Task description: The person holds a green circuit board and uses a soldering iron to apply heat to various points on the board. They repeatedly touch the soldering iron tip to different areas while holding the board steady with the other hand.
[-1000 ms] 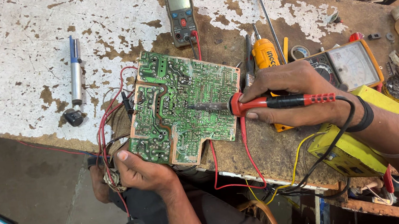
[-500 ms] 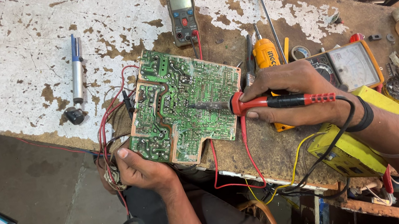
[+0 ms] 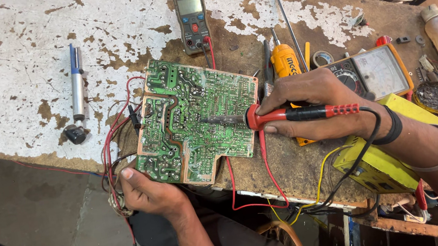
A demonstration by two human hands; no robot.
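Your left hand (image 3: 145, 192) grips the near corner of the green circuit board (image 3: 195, 121) lying on the bench (image 3: 16, 61), your right hand (image 3: 316, 105) is wrapped around the red soldering iron (image 3: 288, 115), whose tip touches the board, so the soldering looks unfinished.

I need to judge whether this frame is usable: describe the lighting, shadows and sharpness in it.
Head view: even, soft daylight with no hard glare; the circuit board and the soldering iron in the right hand look sharp; the left hand casts only a faint shadow; the floor under the workbench is dimmer; the edges bend slightly from the wide lens.
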